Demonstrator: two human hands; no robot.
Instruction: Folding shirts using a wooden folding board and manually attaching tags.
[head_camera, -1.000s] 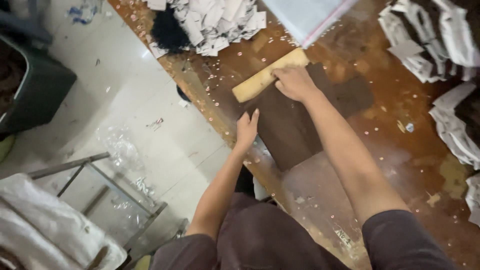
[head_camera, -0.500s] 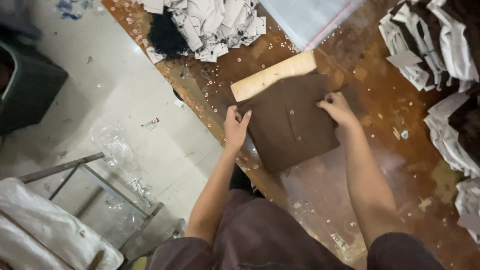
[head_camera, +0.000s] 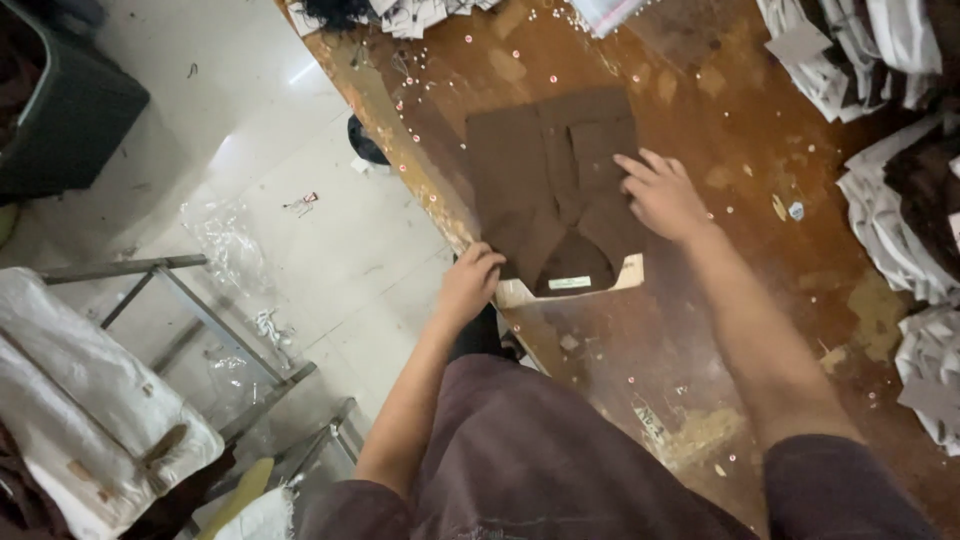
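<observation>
Head view. The folded brown shirt (head_camera: 555, 185) lies flat on your worn wooden worktop (head_camera: 700, 380), close to its near-left edge, with its collar end toward you and a pale cardboard insert (head_camera: 628, 274) showing beneath that end. Your right hand (head_camera: 662, 195) rests open, palm down and fingers spread, on the shirt's right side. Your left hand (head_camera: 470, 285) sits at the shirt's near-left corner, fingers curled onto the edge of fabric and cardboard; whether it pinches them you cannot tell. Small pale specks dot the worktop around the shirt. Stacks of folded white and dark garments (head_camera: 900, 200) lie well apart along the right side. A metal frame (head_camera: 170, 300) stands on the floor to your left.
</observation>
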